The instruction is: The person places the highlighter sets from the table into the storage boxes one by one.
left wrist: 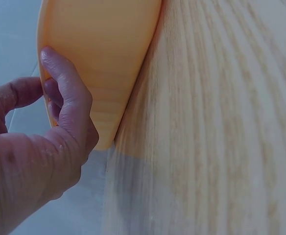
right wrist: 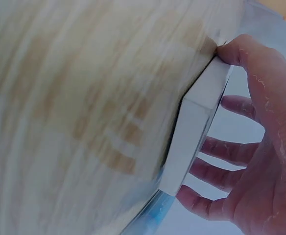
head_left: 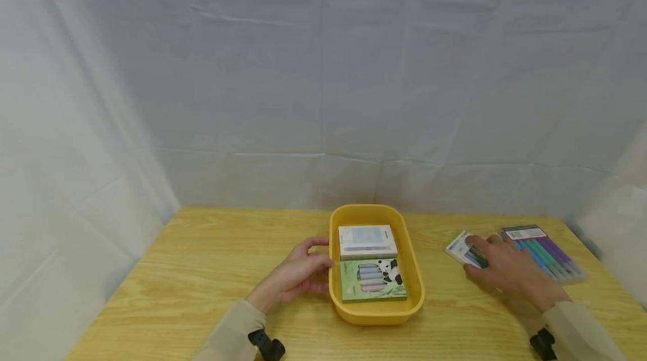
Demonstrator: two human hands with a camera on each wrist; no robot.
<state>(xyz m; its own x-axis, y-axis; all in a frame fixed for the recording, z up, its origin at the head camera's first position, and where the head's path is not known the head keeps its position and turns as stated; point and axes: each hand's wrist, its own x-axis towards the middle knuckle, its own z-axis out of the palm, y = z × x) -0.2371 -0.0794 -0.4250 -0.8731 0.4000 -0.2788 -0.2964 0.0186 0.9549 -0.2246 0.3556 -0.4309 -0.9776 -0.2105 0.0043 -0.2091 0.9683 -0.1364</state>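
A yellow plastic tray (head_left: 374,320) stands on the table with two flat boxes inside. One is a white box (head_left: 367,241); the other, nearer me, is green with a panda and a row of marker-like sticks (head_left: 373,280). My left hand (head_left: 298,273) grips the tray's left wall, which the left wrist view shows between thumb and fingers (left wrist: 67,93). On the right, my right hand (head_left: 510,268) holds a small white box (head_left: 461,247) by its edges. The right wrist view shows the thumb at one corner of that box (right wrist: 194,122), its printed face partly covered.
Beside the right hand lies a clear pack of blue, green and purple pens (head_left: 548,251). The wooden table (head_left: 202,271) ends against a hanging white sheet (head_left: 303,97) at the back and sides. Dark straps (head_left: 266,344) sit on the sleeves.
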